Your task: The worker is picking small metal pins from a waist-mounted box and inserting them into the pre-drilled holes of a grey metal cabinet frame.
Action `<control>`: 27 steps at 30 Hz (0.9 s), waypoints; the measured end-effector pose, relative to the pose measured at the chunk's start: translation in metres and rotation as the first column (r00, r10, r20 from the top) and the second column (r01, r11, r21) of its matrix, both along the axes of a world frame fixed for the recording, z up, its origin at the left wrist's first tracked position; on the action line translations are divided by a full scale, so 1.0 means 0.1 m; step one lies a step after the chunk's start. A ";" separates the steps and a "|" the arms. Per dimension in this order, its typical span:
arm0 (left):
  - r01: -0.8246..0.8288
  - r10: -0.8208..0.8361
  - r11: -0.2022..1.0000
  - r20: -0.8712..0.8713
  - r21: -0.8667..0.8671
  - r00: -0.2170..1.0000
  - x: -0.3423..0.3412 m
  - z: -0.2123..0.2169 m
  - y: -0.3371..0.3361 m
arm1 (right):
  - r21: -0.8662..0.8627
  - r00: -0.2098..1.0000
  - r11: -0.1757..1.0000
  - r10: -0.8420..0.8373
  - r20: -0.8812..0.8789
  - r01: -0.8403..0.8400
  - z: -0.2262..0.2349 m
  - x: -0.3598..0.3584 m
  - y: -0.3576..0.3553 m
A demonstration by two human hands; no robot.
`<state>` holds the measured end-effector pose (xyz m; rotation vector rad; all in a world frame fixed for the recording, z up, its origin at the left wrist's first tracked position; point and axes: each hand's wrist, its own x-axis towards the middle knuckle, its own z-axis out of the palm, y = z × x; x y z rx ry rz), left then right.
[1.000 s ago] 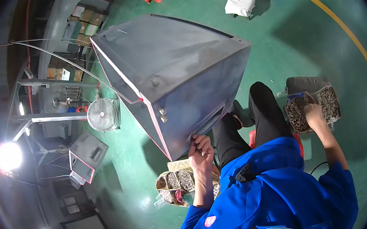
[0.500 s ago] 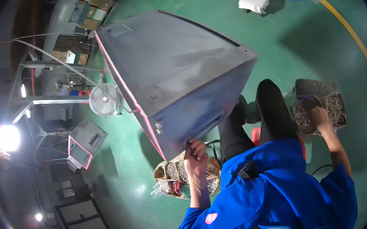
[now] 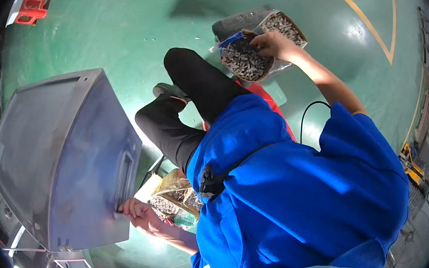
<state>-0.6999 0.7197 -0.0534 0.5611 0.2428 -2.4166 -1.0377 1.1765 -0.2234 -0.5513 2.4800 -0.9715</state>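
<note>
A large grey metal housing [image 3: 76, 164] stands at the left, with a recessed slot [image 3: 124, 177] in its bluish side face. Just below that slot, my left hand [image 3: 138, 215] is closed at the panel, fingertips pinched together against it. Whatever they hold is too small and dark to name. Over on the right, my right hand [image 3: 273, 45] reaches down into an open box [image 3: 246, 60] of small grey pieces. Its fingers are bent and closed among the pieces; what is between the fingertips is hidden.
A second box [image 3: 282, 26] of similar pieces adjoins the first. Divided cardboard trays [image 3: 171, 193] of small parts sit below the housing, near my left forearm. A red stool [image 3: 268, 94] is under me. A black cable [image 3: 309, 113] loops near my right arm. Yellow lines mark the green floor.
My view has turned right, so the housing now appears farther left and the boxes nearer the middle. My left hand stays at the panel, and my right hand stays in the box of pieces.
</note>
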 end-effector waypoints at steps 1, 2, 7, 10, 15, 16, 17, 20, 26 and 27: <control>0.017 -0.017 1.000 -0.041 0.008 0.999 0.02 -0.01 -0.01 | -0.039 0.997 0.997 -0.067 0.026 0.068 0.07 -0.01 -0.02; 0.025 -0.025 1.000 -0.032 0.005 0.999 0.04 -0.01 -0.03 | -0.076 0.990 0.988 -0.132 0.054 0.136 0.13 -0.04 0.00; 0.012 -0.012 1.000 -0.012 -0.012 1.000 0.09 -0.04 -0.02 | 0.347 0.959 0.900 -0.203 -0.197 0.262 -0.06 -0.26 0.50; 0.023 -0.023 1.000 -0.037 -0.002 0.999 0.14 -0.04 -0.06 | 0.337 0.939 0.895 -0.202 -0.277 0.292 -0.40 -0.30 0.60; 0.033 -0.034 0.999 0.002 0.005 0.999 0.02 0.05 -0.03 | 0.292 0.957 0.913 -0.286 -0.035 0.284 -0.27 -0.32 0.64; 0.036 -0.037 0.999 -0.013 -0.034 0.999 0.05 0.03 -0.03 | 0.272 0.974 0.937 -0.227 -0.008 0.220 -0.14 -0.32 0.55; 0.042 -0.043 0.999 -0.028 -0.028 0.999 0.05 0.02 -0.02 | 0.382 0.975 0.923 0.043 -0.218 0.045 -0.15 -0.32 0.62; 0.078 -0.082 0.995 -0.059 -0.067 0.995 0.09 -0.04 -0.08 | 0.372 0.950 0.926 0.054 -0.308 0.068 -0.13 -0.32 0.56; 0.052 -0.056 0.996 -0.053 -0.072 0.997 0.12 -0.09 -0.12 | 0.379 0.955 0.904 -0.092 -0.283 0.200 -0.01 -0.27 0.47; 0.046 -0.050 0.996 -0.054 -0.078 0.997 0.14 -0.10 -0.12 | 0.334 0.942 0.920 -0.096 -0.322 0.207 -0.04 -0.32 0.52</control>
